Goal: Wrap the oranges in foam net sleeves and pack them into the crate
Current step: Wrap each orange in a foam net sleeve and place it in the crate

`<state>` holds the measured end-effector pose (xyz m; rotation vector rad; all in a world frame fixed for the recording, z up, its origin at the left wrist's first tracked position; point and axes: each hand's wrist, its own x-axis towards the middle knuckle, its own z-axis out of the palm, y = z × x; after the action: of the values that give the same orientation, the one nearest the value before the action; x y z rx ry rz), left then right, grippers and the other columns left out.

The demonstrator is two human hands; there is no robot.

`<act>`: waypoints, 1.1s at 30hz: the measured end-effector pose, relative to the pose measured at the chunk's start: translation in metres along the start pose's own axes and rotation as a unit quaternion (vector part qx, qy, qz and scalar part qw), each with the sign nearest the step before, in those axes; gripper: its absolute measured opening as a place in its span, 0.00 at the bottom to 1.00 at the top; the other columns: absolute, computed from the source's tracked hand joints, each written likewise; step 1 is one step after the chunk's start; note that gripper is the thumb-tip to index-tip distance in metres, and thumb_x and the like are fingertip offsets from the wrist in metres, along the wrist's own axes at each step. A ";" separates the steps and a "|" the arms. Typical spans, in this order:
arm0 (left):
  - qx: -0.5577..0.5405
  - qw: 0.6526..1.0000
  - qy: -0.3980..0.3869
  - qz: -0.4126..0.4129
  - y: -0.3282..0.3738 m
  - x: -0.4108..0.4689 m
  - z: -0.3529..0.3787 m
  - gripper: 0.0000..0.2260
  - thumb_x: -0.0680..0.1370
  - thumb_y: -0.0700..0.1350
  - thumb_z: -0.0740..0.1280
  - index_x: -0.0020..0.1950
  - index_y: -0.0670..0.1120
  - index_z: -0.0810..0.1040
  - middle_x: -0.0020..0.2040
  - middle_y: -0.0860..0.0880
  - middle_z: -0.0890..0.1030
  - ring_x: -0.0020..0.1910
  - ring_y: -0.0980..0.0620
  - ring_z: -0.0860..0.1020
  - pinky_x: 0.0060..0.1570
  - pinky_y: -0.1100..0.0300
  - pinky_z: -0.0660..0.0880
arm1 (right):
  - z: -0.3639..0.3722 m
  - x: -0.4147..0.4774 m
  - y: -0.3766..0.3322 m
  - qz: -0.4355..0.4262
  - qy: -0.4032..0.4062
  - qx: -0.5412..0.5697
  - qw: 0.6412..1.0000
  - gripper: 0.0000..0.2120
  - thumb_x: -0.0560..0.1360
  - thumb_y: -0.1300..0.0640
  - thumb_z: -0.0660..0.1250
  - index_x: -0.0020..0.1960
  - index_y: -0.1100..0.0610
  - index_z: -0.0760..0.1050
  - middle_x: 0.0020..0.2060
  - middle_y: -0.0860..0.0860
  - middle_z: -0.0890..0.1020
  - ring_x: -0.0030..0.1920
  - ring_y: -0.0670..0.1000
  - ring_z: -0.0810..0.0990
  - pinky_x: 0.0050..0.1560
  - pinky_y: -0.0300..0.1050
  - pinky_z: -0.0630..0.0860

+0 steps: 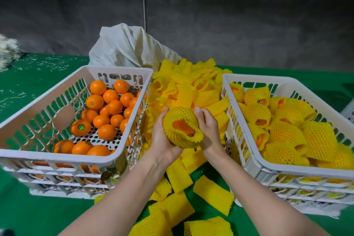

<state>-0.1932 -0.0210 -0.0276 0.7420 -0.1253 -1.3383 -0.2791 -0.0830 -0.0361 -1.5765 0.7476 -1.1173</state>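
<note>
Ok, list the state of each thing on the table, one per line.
Held orange: sleeved, one end showing, gripped by left hand and right hand.
Left crate: partly filled with bare oranges.
Right crate: nearly full of sleeved oranges.
Loose sleeves: empty, heaped between crates.
Sack: crumpled, behind sleeves.

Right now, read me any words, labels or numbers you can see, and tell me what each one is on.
No text can be read.
Green sticker on one orange in the left crate: too small to read.
Dark sticker on that crate's near corner: blurred.
</note>
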 end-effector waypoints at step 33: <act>0.369 0.922 0.071 0.095 0.011 0.005 -0.016 0.17 0.73 0.62 0.64 0.45 0.49 0.77 0.42 0.50 0.83 0.45 0.51 0.81 0.47 0.53 0.78 | -0.007 -0.013 -0.004 0.260 -0.087 0.254 0.928 0.14 0.70 0.46 0.66 0.50 0.52 0.80 0.43 0.52 0.84 0.44 0.50 0.83 0.44 0.44 0.79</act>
<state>-0.1751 -0.0184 -0.0349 1.4195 -0.5935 -1.0306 -0.2905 -0.0731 -0.0360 -0.9427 0.6385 -0.6899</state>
